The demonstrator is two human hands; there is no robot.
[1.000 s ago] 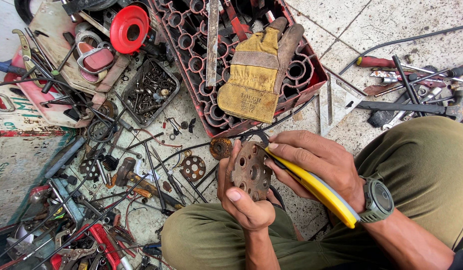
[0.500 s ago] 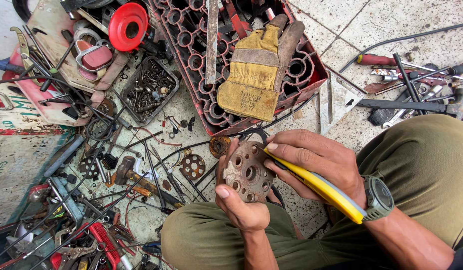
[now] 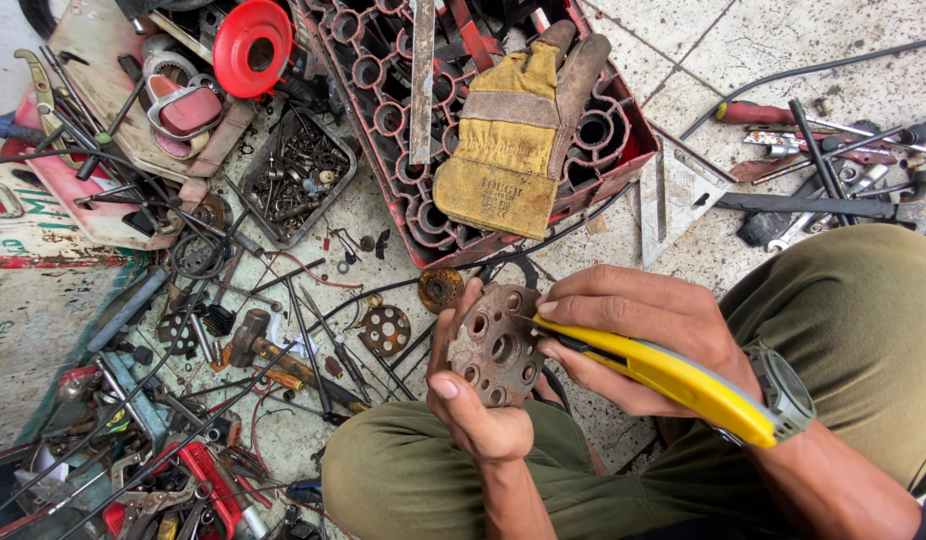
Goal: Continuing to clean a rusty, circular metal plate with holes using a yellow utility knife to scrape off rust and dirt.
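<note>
My left hand point(image 3: 470, 400) grips a rusty round metal disc point(image 3: 496, 345) with several holes, holding it upright above my lap. My right hand point(image 3: 638, 335) holds a yellow-handled utility knife point(image 3: 673, 380), its tip resting against the disc's right edge. A watch point(image 3: 783, 388) is on my right wrist. My legs in olive trousers point(image 3: 863, 330) frame the hands.
A red plastic crate point(image 3: 423, 215) with a worn yellow work glove point(image 3: 518, 140) lies ahead. A similar holed disc point(image 3: 385, 330) and a small rusty gear point(image 3: 441, 290) lie on the tiled floor. A tray of bolts point(image 3: 298, 180), a hammer point(image 3: 258, 345), screwdrivers point(image 3: 773, 112) and scattered tools surround me.
My left hand has turned the disc so its holed face shows more fully. The knife tip stays against the disc.
</note>
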